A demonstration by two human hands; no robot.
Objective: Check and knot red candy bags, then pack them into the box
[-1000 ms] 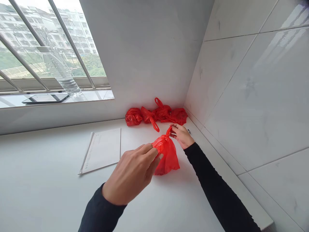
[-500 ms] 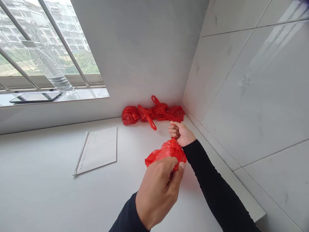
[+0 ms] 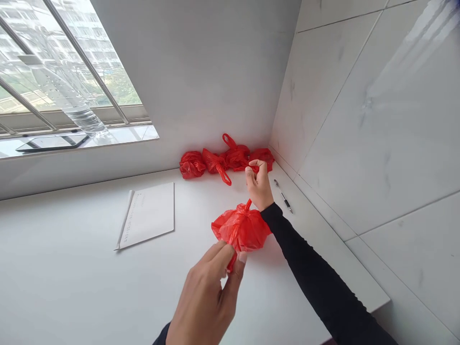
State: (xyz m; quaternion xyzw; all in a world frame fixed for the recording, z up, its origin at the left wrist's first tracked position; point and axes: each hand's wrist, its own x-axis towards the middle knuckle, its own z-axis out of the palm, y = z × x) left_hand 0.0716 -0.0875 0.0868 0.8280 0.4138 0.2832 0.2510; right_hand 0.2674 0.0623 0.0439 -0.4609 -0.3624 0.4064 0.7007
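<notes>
In front of me on the table lies a red plastic bag (image 3: 247, 232), bunched and gathered at its top. My left hand (image 3: 210, 282), in the foreground, pinches a twisted end of it between thumb and fingers. Beyond the bag, my right hand (image 3: 259, 184) has its fingers curled. The bag's other handle runs up to this hand and disappears behind it, so the grip itself is partly hidden. Farther back, a row of several knotted red plastic bags (image 3: 192, 165) rests against the wall, just past my right fingertips.
A white notebook (image 3: 149, 215) lies left of the bag. A black-and-clear pen (image 3: 283, 196) is beside my right forearm, near the tiled wall (image 3: 377, 120). On the window sill stand a water bottle (image 3: 68, 98) and a flat dark-edged tablet-like thing (image 3: 53, 143).
My left hand has moved left and toward me with its bag end. My right hand has turned and shifted slightly away, uncovering the pen. The bag's gathered top now shows more.
</notes>
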